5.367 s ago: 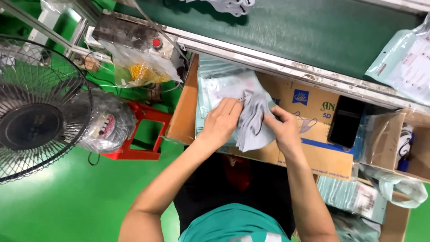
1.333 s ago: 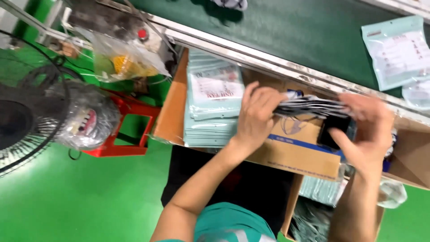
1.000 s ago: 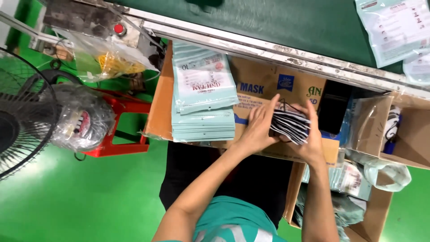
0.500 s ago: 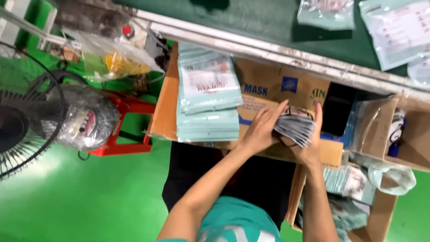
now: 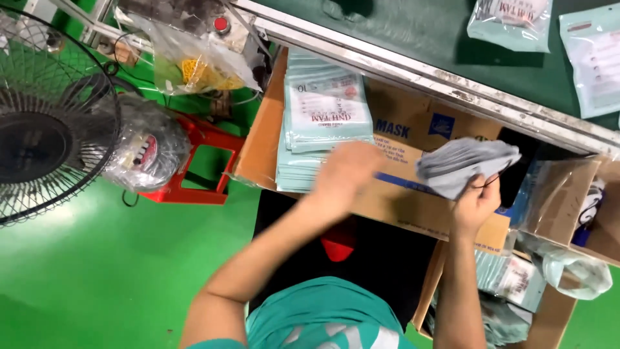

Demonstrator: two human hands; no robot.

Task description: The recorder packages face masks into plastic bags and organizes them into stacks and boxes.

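While blurred, left hand (image 5: 349, 173) stretched toward pouch stack (image 5: 325, 116) on far-left of box (image 5: 413, 194), grip unclear; right hand (image 5: 476, 205), wrist raised, clenched on grey masks (image 5: 462, 165) above box's right.

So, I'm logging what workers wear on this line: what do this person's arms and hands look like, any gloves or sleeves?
Both arms are bare to the shoulder area. The left hand and right hand carry no gloves, and no watch or bands show. The only clothing in view is a teal top with pale markings on the front.
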